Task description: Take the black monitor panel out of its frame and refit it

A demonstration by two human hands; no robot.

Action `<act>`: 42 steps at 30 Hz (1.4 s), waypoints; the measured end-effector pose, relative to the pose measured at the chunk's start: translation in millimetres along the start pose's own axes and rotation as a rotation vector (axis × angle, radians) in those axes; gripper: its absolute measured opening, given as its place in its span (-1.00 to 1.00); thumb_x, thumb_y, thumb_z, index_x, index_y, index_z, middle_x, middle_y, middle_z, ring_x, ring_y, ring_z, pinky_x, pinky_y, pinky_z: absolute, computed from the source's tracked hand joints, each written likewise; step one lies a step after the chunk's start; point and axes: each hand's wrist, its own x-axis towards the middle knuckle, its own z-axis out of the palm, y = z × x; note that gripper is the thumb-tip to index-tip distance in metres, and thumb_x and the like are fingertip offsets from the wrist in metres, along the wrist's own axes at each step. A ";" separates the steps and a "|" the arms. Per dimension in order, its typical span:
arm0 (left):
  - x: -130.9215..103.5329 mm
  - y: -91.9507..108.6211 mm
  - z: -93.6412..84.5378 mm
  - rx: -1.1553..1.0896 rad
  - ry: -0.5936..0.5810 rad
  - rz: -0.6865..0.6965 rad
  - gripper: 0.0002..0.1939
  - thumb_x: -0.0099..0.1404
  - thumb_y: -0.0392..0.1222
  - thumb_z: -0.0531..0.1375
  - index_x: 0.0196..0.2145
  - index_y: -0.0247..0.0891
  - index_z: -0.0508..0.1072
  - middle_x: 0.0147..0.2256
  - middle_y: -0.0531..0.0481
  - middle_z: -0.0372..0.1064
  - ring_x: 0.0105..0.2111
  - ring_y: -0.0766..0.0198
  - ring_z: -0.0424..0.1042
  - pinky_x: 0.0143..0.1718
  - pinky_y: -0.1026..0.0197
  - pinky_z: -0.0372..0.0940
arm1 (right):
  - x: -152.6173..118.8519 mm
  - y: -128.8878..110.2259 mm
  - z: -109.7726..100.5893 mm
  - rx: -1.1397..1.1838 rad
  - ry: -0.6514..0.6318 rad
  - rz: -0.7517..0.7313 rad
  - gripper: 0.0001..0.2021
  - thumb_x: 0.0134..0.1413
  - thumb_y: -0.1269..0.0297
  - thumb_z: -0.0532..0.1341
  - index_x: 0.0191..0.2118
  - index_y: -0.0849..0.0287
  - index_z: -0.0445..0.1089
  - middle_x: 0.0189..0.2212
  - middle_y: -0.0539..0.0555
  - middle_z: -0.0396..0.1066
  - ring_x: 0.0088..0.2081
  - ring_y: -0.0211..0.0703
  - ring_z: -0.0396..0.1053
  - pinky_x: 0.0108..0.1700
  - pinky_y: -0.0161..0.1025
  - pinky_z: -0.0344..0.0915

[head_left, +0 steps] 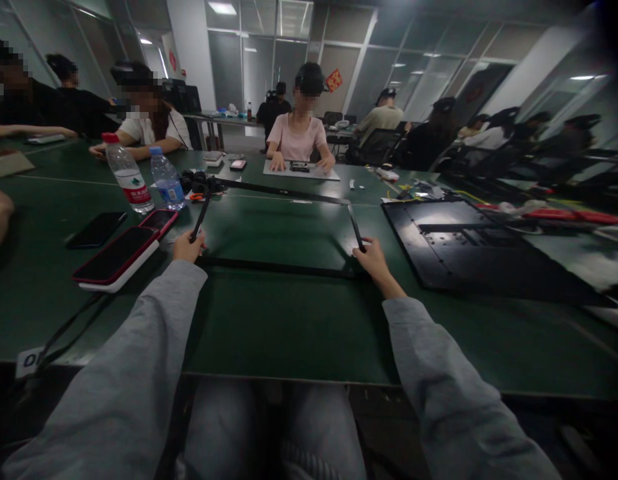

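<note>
A thin black rectangular frame (283, 268), like a screen bezel, is held just over the green table (289, 327). My left hand (188, 247) is closed round its left side, close to the near corner. On the opposite side, my right hand (373, 258) grips the right bar, also towards the near end. The tabletop shows through the frame's open middle. To the right of my right hand lies a large black panel (453, 250) with a recessed strip and small fittings on its upturned face.
At left are a red-capped bottle (131, 180), a blue-capped bottle (167, 180), a dark phone (97, 231) and a red-edged device (116, 253). Cables and small parts (419, 190) lie beyond the panel. Across the table a person (297, 133) works at a pale board (279, 171).
</note>
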 end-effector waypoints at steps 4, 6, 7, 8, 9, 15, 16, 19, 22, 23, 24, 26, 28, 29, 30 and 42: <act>5.0 -6.1 -1.6 0.096 -0.006 -0.011 -0.79 0.19 -0.15 0.22 -0.28 -0.30 0.56 -0.52 0.03 0.46 -0.57 0.26 0.37 -0.40 0.21 0.34 | 5.0 8.4 3.8 0.117 -0.099 -0.070 -0.47 -0.06 0.22 0.23 0.11 0.15 0.28 -0.14 0.20 0.58 -0.03 0.09 0.53 0.16 0.17 0.39; 5.9 -9.2 -2.0 0.212 -0.014 0.008 -0.79 0.22 -0.16 0.18 -0.31 -0.29 0.59 -0.49 -0.03 0.49 -0.47 0.18 0.46 -0.29 0.17 0.39 | 5.9 9.7 4.6 0.113 -0.112 -0.116 -0.50 -0.01 0.25 0.19 0.12 0.16 0.33 -0.02 0.24 0.57 0.08 0.10 0.51 0.23 0.18 0.36; 5.6 -10.0 -2.0 0.287 -0.012 0.023 -0.77 0.24 -0.16 0.17 -0.30 -0.29 0.61 -0.44 -0.06 0.53 -0.38 0.13 0.51 -0.21 0.15 0.40 | 5.9 9.8 4.7 0.089 -0.098 -0.134 -0.50 0.02 0.26 0.17 0.13 0.17 0.35 0.02 0.26 0.56 0.12 0.12 0.49 0.26 0.19 0.33; 4.9 -10.4 -1.8 0.362 -0.009 0.042 -0.74 0.26 -0.16 0.16 -0.26 -0.29 0.64 -0.38 -0.11 0.57 -0.28 0.08 0.55 -0.13 0.13 0.40 | 5.6 9.8 4.6 0.052 -0.078 -0.145 -0.50 0.04 0.28 0.16 0.15 0.19 0.37 0.07 0.29 0.54 0.16 0.14 0.46 0.29 0.20 0.31; 3.9 -10.4 -1.4 0.433 -0.003 0.062 -0.70 0.28 -0.15 0.16 -0.20 -0.30 0.66 -0.28 -0.15 0.60 -0.17 0.04 0.56 -0.06 0.10 0.39 | 5.1 9.8 4.2 0.007 -0.057 -0.150 -0.48 0.06 0.29 0.15 0.17 0.22 0.39 0.11 0.31 0.52 0.19 0.16 0.45 0.31 0.21 0.28; -0.4 -9.7 4.6 0.754 -0.083 0.156 -0.50 0.41 -0.03 0.09 0.12 -0.30 0.61 0.03 -0.32 0.52 0.07 -0.11 0.48 0.10 0.00 0.34 | 1.9 11.0 -1.1 -0.140 0.026 -0.150 -0.41 0.11 0.32 0.12 0.27 0.31 0.39 0.19 0.34 0.47 0.25 0.22 0.41 0.34 0.20 0.27; -0.4 -10.1 5.4 0.780 -0.099 0.166 -0.49 0.42 -0.03 0.08 0.13 -0.31 0.61 0.02 -0.34 0.51 0.07 -0.12 0.47 0.11 -0.01 0.34 | 1.7 11.5 -1.3 -0.141 0.031 -0.146 -0.42 0.12 0.32 0.13 0.27 0.30 0.39 0.19 0.34 0.47 0.24 0.22 0.42 0.33 0.20 0.28; 0.3 -11.1 6.2 0.839 -0.124 0.170 -0.49 0.43 -0.03 0.06 0.13 -0.33 0.61 0.02 -0.36 0.48 0.07 -0.14 0.45 0.12 -0.04 0.34 | 1.3 12.9 -0.8 -0.145 0.018 -0.122 -0.43 0.13 0.30 0.15 0.27 0.27 0.39 0.19 0.32 0.48 0.25 0.21 0.41 0.33 0.21 0.28; 0.1 -11.2 6.3 0.886 -0.142 0.159 -0.50 0.43 -0.03 0.07 0.10 -0.32 0.62 0.07 -0.36 0.46 0.11 -0.14 0.43 0.16 -0.04 0.33 | 1.2 14.1 -0.6 -0.185 -0.024 -0.077 -0.40 0.15 0.30 0.13 0.31 0.34 0.33 0.19 0.38 0.46 0.26 0.22 0.41 0.34 0.20 0.28; -0.4 -11.0 6.4 0.894 -0.146 0.156 -0.51 0.43 -0.02 0.07 0.11 -0.31 0.61 0.09 -0.35 0.45 0.13 -0.14 0.41 0.18 -0.04 0.32 | 1.3 14.6 -0.8 -0.203 -0.041 -0.064 -0.39 0.16 0.30 0.13 0.32 0.37 0.31 0.19 0.40 0.46 0.26 0.24 0.41 0.34 0.20 0.28; -0.9 -10.6 6.6 0.900 -0.147 0.151 -0.51 0.43 -0.02 0.07 0.12 -0.29 0.61 0.10 -0.34 0.44 0.15 -0.13 0.40 0.20 -0.04 0.31 | 1.4 15.1 -1.1 -0.217 -0.054 -0.055 -0.37 0.16 0.29 0.12 0.34 0.39 0.29 0.19 0.41 0.46 0.25 0.26 0.42 0.33 0.21 0.28; -2.1 -9.9 7.2 0.905 -0.147 0.138 -0.51 0.43 -0.01 0.07 0.12 -0.26 0.60 0.12 -0.31 0.43 0.17 -0.13 0.38 0.22 -0.03 0.29 | 1.9 16.3 -1.7 -0.226 -0.063 -0.054 -0.36 0.16 0.28 0.13 0.35 0.37 0.27 0.17 0.40 0.48 0.23 0.27 0.43 0.33 0.23 0.28; -2.9 -9.5 7.8 0.906 -0.145 0.131 -0.52 0.43 -0.01 0.06 0.11 -0.24 0.60 0.12 -0.30 0.43 0.17 -0.13 0.38 0.22 -0.04 0.29 | 2.5 17.5 -1.9 -0.216 -0.054 -0.065 -0.36 0.12 0.28 0.14 0.34 0.31 0.28 0.15 0.35 0.50 0.23 0.25 0.43 0.32 0.24 0.28; -3.1 -9.6 8.0 0.902 -0.142 0.133 -0.52 0.43 -0.01 0.06 0.10 -0.23 0.61 0.11 -0.31 0.44 0.16 -0.14 0.39 0.21 -0.05 0.29 | 2.7 18.0 -1.9 -0.209 -0.049 -0.071 -0.36 0.10 0.29 0.15 0.32 0.28 0.29 0.15 0.33 0.51 0.23 0.25 0.43 0.32 0.25 0.28; -3.0 -9.8 8.2 0.894 -0.138 0.138 -0.53 0.42 -0.02 0.07 0.10 -0.23 0.61 0.10 -0.32 0.44 0.15 -0.16 0.39 0.20 -0.07 0.30 | 2.8 18.4 -1.9 -0.202 -0.046 -0.077 -0.37 0.08 0.29 0.15 0.31 0.28 0.30 0.15 0.33 0.51 0.22 0.25 0.44 0.32 0.25 0.28; -5.1 -2.3 7.1 0.619 -0.067 0.219 -0.49 0.37 -0.05 0.14 0.18 -0.30 0.55 0.12 -0.32 0.41 0.10 -0.08 0.42 0.18 -0.04 0.29 | 2.1 5.4 -3.7 -0.081 0.021 -0.051 -0.52 -0.10 0.31 0.24 0.04 0.16 0.43 -0.04 0.27 0.57 0.08 0.17 0.49 0.23 0.21 0.36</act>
